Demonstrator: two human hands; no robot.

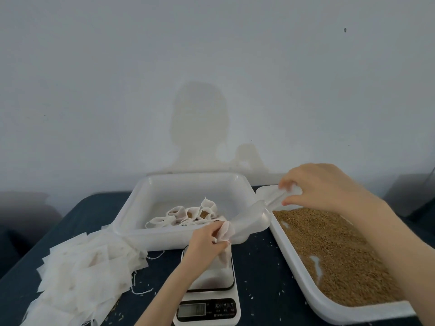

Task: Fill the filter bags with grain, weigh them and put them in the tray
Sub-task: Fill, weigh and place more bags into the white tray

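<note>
Hand point(322, 187) and hand point(207, 236) on filter bag point(249, 218)

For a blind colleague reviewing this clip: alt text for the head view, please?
Both hands stretch one white filter bag between them, left hand above a digital scale, right hand over a tray of grain; filled bags lie in a tub behind.
</note>
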